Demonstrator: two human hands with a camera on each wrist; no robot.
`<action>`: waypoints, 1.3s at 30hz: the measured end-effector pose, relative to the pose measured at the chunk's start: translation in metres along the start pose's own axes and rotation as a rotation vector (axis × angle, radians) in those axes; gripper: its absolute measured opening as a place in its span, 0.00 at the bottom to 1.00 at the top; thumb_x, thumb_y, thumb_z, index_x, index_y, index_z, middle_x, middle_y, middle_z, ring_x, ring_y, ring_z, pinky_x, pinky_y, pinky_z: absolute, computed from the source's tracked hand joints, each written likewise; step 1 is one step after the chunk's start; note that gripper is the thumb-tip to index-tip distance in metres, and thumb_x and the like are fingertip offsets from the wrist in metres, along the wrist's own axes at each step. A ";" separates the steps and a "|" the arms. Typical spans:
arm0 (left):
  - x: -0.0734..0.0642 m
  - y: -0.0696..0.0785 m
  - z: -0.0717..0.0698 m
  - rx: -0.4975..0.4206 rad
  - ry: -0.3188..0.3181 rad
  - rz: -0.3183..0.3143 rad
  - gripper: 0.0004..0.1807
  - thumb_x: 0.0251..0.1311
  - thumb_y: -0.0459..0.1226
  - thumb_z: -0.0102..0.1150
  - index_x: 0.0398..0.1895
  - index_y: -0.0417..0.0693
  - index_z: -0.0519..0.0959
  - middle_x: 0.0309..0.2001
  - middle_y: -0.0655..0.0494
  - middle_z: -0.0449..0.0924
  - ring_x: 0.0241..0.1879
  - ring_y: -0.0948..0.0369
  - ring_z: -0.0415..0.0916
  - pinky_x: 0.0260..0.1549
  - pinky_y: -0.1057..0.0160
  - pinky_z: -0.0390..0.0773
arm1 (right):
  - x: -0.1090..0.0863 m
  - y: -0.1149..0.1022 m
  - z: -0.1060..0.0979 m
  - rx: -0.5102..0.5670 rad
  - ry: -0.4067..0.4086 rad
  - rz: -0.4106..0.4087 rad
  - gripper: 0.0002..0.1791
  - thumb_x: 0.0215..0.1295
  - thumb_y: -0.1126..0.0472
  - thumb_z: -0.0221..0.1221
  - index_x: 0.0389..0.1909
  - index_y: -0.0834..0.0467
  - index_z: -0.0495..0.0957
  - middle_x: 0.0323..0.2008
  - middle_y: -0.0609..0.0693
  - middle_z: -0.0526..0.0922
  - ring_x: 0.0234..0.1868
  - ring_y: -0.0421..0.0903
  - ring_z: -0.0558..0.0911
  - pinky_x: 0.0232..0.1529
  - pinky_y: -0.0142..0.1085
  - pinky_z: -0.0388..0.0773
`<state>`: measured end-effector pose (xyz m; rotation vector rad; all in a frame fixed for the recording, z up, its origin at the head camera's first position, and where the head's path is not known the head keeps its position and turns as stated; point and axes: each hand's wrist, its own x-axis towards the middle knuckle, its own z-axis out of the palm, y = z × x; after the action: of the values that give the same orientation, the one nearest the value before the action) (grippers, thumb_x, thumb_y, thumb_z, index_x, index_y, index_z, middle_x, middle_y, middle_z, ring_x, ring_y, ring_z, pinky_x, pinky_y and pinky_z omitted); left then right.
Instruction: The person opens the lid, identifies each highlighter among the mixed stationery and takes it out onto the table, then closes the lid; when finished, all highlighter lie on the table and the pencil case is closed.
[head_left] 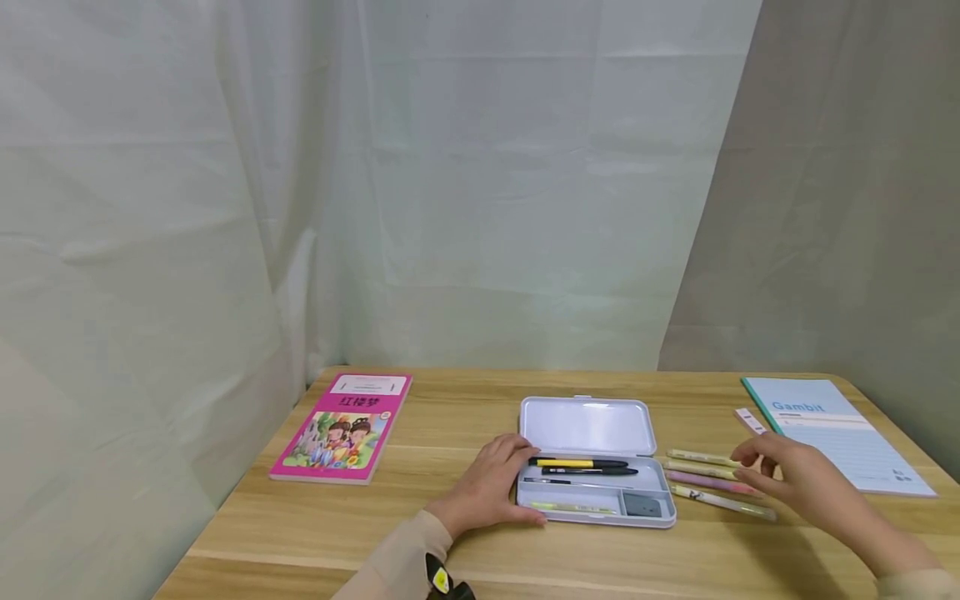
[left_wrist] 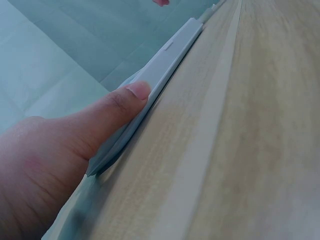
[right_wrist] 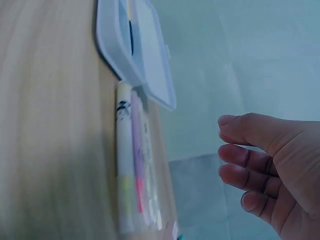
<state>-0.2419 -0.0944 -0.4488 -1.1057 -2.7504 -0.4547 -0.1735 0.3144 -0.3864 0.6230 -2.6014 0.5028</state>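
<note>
An open white pencil case (head_left: 588, 425) stands on the table. My left hand (head_left: 491, 487) holds its left end, the thumb (left_wrist: 137, 92) against the front side and the fingers at the back-left corner. Inside lie a yellow-and-black pen (head_left: 577, 462), a black pen (head_left: 588, 472), a thin clear pen (head_left: 573, 482), a yellow-green stick (head_left: 573, 507) and a dark grey eraser (head_left: 642, 505). My right hand (head_left: 798, 475) hovers, fingers loosely bent and holding nothing, over the right ends of several pens beside the case, among them a purple-pink one (head_left: 712, 482) and a white-and-yellow one (right_wrist: 124, 150).
A pink book (head_left: 341, 429) lies at the table's left. On the right is a light blue notebook (head_left: 847, 442) with a small white-and-pink piece (head_left: 750, 421) next to its left edge. A pale curtain (head_left: 510, 183) hangs behind the table.
</note>
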 end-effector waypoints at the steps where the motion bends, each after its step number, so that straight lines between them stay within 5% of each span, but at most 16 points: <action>1: 0.000 0.000 0.000 0.004 0.002 0.003 0.51 0.42 0.71 0.61 0.66 0.50 0.67 0.62 0.58 0.66 0.66 0.58 0.60 0.71 0.55 0.61 | 0.003 -0.002 -0.001 0.003 -0.011 -0.005 0.12 0.48 0.68 0.70 0.33 0.53 0.80 0.29 0.36 0.78 0.26 0.22 0.66 0.20 0.26 0.66; 19: -0.001 -0.001 -0.003 0.008 0.000 -0.008 0.51 0.41 0.69 0.64 0.65 0.49 0.68 0.61 0.57 0.66 0.66 0.58 0.61 0.70 0.55 0.61 | 0.046 -0.044 0.012 0.062 -0.025 -0.152 0.12 0.48 0.65 0.71 0.32 0.49 0.80 0.30 0.37 0.79 0.29 0.24 0.69 0.23 0.25 0.69; 29: 0.000 0.000 -0.002 0.005 0.003 -0.007 0.51 0.41 0.68 0.65 0.65 0.49 0.68 0.62 0.57 0.66 0.66 0.57 0.61 0.71 0.54 0.60 | 0.058 -0.064 0.034 0.186 -0.172 -0.195 0.07 0.53 0.64 0.68 0.33 0.56 0.80 0.31 0.45 0.81 0.28 0.26 0.69 0.23 0.26 0.72; 39: 0.000 0.002 -0.002 0.010 0.004 0.005 0.51 0.42 0.68 0.64 0.65 0.49 0.68 0.61 0.57 0.66 0.66 0.57 0.61 0.71 0.54 0.61 | 0.062 -0.080 0.057 0.287 -0.325 -0.191 0.04 0.58 0.61 0.66 0.33 0.56 0.81 0.29 0.40 0.78 0.28 0.28 0.70 0.26 0.28 0.74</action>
<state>-0.2409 -0.0940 -0.4464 -1.1075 -2.7433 -0.4414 -0.2019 0.2017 -0.3863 1.1195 -2.7475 0.7760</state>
